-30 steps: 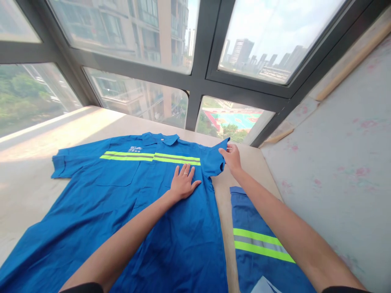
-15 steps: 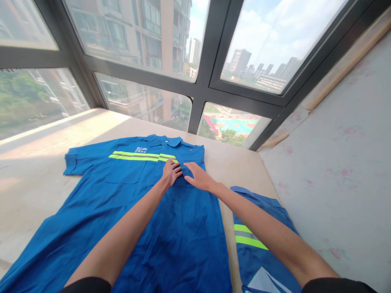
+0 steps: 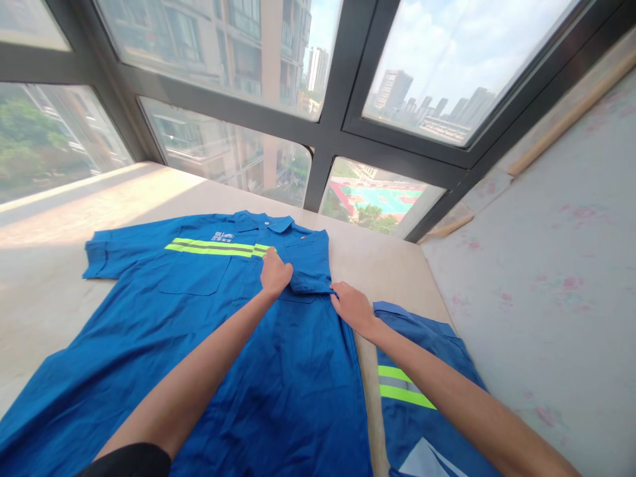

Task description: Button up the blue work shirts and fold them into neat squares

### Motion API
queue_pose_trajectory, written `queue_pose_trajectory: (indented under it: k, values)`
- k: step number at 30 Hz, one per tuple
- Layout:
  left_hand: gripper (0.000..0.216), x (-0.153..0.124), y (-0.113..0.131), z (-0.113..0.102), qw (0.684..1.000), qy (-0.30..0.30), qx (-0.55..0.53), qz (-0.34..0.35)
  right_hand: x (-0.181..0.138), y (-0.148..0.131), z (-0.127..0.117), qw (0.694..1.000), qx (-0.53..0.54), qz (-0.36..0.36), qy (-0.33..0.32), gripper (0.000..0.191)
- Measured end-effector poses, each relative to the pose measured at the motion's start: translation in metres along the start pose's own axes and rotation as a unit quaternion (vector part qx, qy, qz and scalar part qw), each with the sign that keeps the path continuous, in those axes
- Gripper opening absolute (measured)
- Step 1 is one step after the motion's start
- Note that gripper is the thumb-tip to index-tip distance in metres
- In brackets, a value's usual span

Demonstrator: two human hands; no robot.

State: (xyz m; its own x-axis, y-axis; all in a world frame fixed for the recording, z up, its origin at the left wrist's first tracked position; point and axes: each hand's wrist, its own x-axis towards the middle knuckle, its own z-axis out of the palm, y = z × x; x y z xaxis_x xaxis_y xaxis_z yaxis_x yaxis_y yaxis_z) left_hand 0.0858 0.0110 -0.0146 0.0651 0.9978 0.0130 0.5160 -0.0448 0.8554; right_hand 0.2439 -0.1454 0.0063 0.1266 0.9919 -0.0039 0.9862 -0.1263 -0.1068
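A blue work shirt (image 3: 199, 344) with yellow-green reflective stripes lies spread flat on the pale surface (image 3: 50, 265). Its right sleeve (image 3: 308, 268) is folded inward over the chest. My left hand (image 3: 275, 275) rests on the shirt at the left edge of the folded sleeve, fingers curled and pressing the cloth. My right hand (image 3: 350, 306) pinches the lower right corner of the folded sleeve at the shirt's side edge.
A second blue garment (image 3: 422, 397) with reflective stripes lies at the lower right. Dark-framed windows (image 3: 328, 139) run along the far edge of the surface. A pale wall (image 3: 546, 265) with pink marks rises at the right.
The right sleeve was spread out a second ago; my right hand carried it inward over the chest. That hand has since slid down to the sleeve's lower corner. My left hand shifted up and curled.
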Motion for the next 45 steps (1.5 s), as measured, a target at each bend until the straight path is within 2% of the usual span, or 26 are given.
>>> queue_pose_trajectory:
  k: [2, 5, 7, 9, 11, 13, 18, 25, 30, 32, 34, 37, 40, 45]
  values:
    - [0.063, -0.001, 0.009, 0.002, 0.982, 0.009, 0.139, 0.124, 0.000, 0.003, -0.001, 0.999, -0.025, -0.022, 0.012, 0.024]
    - [0.050, 0.008, 0.032, 0.015, 0.928, -0.033, 0.252, 0.274, 0.001, 0.003, -0.001, 0.996, -0.064, -0.045, 0.031, 0.020]
    - [0.041, 0.018, 0.048, 0.030, 0.877, -0.082, 0.285, 0.377, 0.002, 0.004, -0.001, 0.995, -0.077, -0.050, 0.027, 0.018]
    - [0.038, 0.031, 0.060, 0.048, 0.814, -0.139, 0.302, 0.476, 0.001, 0.006, 0.001, 0.995, -0.084, -0.060, 0.014, 0.019]
    - [0.040, 0.043, 0.067, 0.066, 0.767, -0.186, 0.315, 0.527, 0.001, 0.009, 0.003, 0.994, -0.088, -0.070, 0.003, 0.022]
    - [0.041, 0.053, 0.068, 0.082, 0.764, -0.210, 0.337, 0.508, 0.000, 0.012, 0.004, 0.993, -0.092, -0.075, -0.002, 0.025]
    - [0.048, 0.068, 0.055, 0.107, 0.824, -0.201, 0.357, 0.392, -0.002, 0.019, 0.007, 0.993, -0.092, -0.066, -0.021, 0.037]
    - [0.065, 0.072, 0.039, 0.110, 0.863, -0.175, 0.333, 0.337, -0.004, 0.027, 0.001, 0.993, -0.077, -0.039, -0.075, 0.033]
    - [0.067, 0.073, 0.038, 0.110, 0.868, -0.170, 0.328, 0.331, -0.003, 0.025, -0.014, 0.990, -0.076, -0.002, -0.122, 0.032]
    - [0.066, 0.072, 0.037, 0.111, 0.869, -0.158, 0.325, 0.336, -0.003, 0.021, -0.020, 0.993, -0.052, 0.012, -0.103, 0.031]
    - [0.062, 0.070, 0.036, 0.112, 0.871, -0.141, 0.323, 0.343, -0.004, 0.013, -0.021, 0.999, -0.021, 0.001, -0.036, 0.031]
    - [0.056, 0.066, 0.036, 0.112, 0.875, -0.106, 0.317, 0.352, -0.004, 0.000, -0.009, 0.996, 0.023, -0.069, 0.059, 0.051]
    - [0.055, 0.062, 0.037, 0.111, 0.873, -0.092, 0.328, 0.348, -0.006, -0.009, 0.017, 0.988, 0.066, -0.137, 0.040, 0.070]
    - [0.059, 0.061, 0.037, 0.110, 0.873, -0.118, 0.345, 0.325, -0.019, -0.005, 0.046, 0.990, 0.064, -0.125, 0.011, 0.078]
